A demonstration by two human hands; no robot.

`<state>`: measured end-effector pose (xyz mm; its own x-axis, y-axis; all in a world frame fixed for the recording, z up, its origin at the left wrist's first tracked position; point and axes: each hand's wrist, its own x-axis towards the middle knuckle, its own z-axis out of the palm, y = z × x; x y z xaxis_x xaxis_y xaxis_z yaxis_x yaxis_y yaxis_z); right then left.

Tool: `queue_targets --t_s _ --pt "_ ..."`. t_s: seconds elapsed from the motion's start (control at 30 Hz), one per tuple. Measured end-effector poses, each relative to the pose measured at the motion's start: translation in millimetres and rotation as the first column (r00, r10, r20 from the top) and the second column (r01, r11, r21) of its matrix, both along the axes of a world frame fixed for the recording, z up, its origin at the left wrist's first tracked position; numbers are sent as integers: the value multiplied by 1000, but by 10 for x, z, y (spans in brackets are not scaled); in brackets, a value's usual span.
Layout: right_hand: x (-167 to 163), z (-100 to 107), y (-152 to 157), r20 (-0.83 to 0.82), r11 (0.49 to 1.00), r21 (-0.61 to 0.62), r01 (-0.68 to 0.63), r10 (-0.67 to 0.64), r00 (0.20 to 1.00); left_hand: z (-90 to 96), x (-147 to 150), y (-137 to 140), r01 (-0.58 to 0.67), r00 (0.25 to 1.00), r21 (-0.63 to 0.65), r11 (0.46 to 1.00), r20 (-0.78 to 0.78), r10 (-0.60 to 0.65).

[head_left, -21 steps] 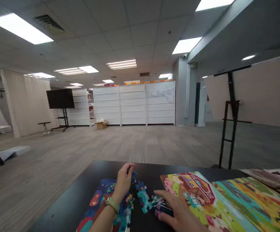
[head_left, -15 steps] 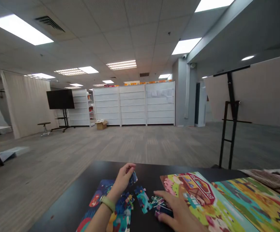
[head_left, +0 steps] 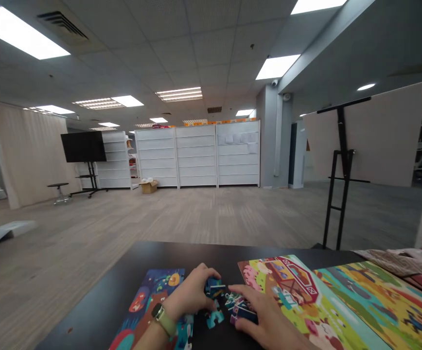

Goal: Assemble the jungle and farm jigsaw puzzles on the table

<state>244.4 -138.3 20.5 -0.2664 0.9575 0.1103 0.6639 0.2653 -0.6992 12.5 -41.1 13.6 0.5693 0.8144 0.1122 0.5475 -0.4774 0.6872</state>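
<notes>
My left hand (head_left: 196, 290), with a green-banded watch at the wrist, is closed around a few dark blue puzzle pieces (head_left: 214, 288) between thumb and fingers. Just below its thumb, a teal puzzle piece (head_left: 215, 318) lies on the black table. My right hand (head_left: 264, 311) curls its thumb and fingers around a small stack of puzzle pieces (head_left: 243, 312), some showing their edges. Under and beside my left forearm lies a dark blue puzzle picture (head_left: 147, 291) with a brown animal and a red figure; the forearm hides part of it.
To the right, a farm puzzle picture (head_left: 298, 287) with a red barn lies beside another colourful picture (head_left: 382, 291). Patterned cloth (head_left: 389, 262) is heaped at the table's right edge. Beyond the black table (head_left: 167, 253) stand an easel board (head_left: 386, 136) and white shelves (head_left: 196, 155).
My left hand has moved down and to the right, turning toward the loose pieces near my right hand. My right hand stays by its stack. The view has shifted slightly.
</notes>
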Motion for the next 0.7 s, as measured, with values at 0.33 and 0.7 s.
queue_targets --t_s 0.33,0.7 --pt "33 -63 22 -25 998 -36 55 -55 998 198 -49 30 123 938 -86 989 335 -88" --pt "31 -86 27 -10 999 -18 43 -43 999 225 -128 -40 254 966 -86 963 69 -248"
